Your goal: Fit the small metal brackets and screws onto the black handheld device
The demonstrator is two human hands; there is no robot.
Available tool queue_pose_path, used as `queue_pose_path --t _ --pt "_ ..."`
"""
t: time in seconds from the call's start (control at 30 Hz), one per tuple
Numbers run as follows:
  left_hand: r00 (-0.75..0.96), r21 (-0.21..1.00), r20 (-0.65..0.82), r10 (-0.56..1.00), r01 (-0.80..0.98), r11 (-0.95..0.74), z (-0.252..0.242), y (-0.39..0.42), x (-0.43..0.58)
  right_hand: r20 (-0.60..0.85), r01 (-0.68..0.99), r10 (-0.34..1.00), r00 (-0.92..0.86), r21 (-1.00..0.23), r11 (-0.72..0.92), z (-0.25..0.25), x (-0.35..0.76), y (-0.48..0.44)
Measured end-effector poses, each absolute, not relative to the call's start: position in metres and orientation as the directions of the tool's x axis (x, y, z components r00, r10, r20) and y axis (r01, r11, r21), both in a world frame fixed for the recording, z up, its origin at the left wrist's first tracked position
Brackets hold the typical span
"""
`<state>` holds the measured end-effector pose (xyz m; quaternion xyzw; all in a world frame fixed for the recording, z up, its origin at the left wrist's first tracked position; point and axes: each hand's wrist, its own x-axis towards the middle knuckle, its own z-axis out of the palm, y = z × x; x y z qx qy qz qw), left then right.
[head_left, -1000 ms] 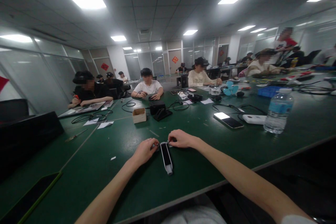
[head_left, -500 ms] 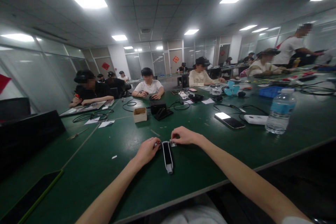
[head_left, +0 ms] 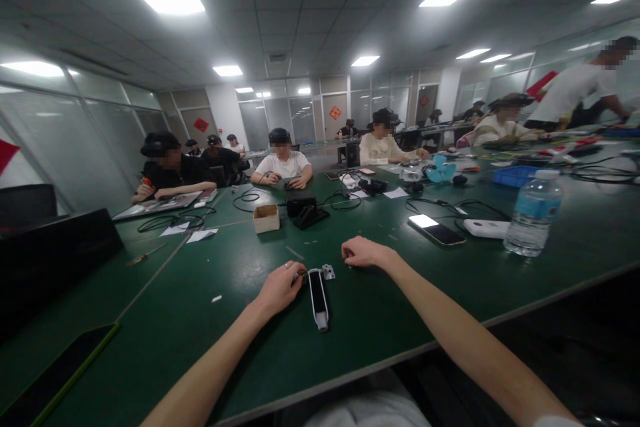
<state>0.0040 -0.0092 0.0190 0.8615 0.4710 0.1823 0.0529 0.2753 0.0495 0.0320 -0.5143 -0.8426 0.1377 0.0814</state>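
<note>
A long, narrow white piece with a black inner face [head_left: 319,300] lies on the green table in front of me. Beside its upper right end rests a small silvery metal plate with holes [head_left: 328,272], touched by neither hand. At the piece's upper left, my left hand [head_left: 281,288] is closed, fingertips together around something small and dark that I cannot make out. My right hand [head_left: 364,252] is low over the table, right of the plate, with curled fingers. A tiny light spot shows under those fingertips; whether they hold it is hidden.
To the right lie a lit phone [head_left: 437,229], a white device [head_left: 485,228] and a water bottle [head_left: 534,213]. Ahead are a small cardboard box [head_left: 267,219] and a black box [head_left: 301,203]. A green-edged dark panel [head_left: 75,373] lies left. Several people sit around the table.
My right hand has moved right, away from the small metal plate, which now lies uncovered beside the white piece. My left hand has stayed in place. A person at far right leans further over.
</note>
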Motion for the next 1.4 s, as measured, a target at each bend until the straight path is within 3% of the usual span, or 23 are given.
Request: queue_pose_path --t 0.2,0.43,1.07,1.4 --pt "0.496 0.246 0.264 0.827 0.794 -0.555 0.020 -0.010 0.004 -0.027 0.854 0.893 -0.450 -0.307 0.421 0.033 0.271 0.049" --pt "0.499 0.220 0.269 0.824 0.801 -0.557 0.021 -0.010 0.005 0.026 0.750 0.841 -0.541 -0.437 0.496 0.038 0.262 0.041" --pt "0.513 0.209 0.272 0.814 0.794 -0.571 0.023 -0.011 0.007 0.093 0.628 0.773 -0.627 -0.527 0.573 0.042 0.252 0.029" --pt "0.509 0.203 0.256 0.822 0.803 -0.561 0.022 -0.010 0.007 0.154 0.580 0.714 -0.683 -0.480 0.658 0.034 0.252 0.035"
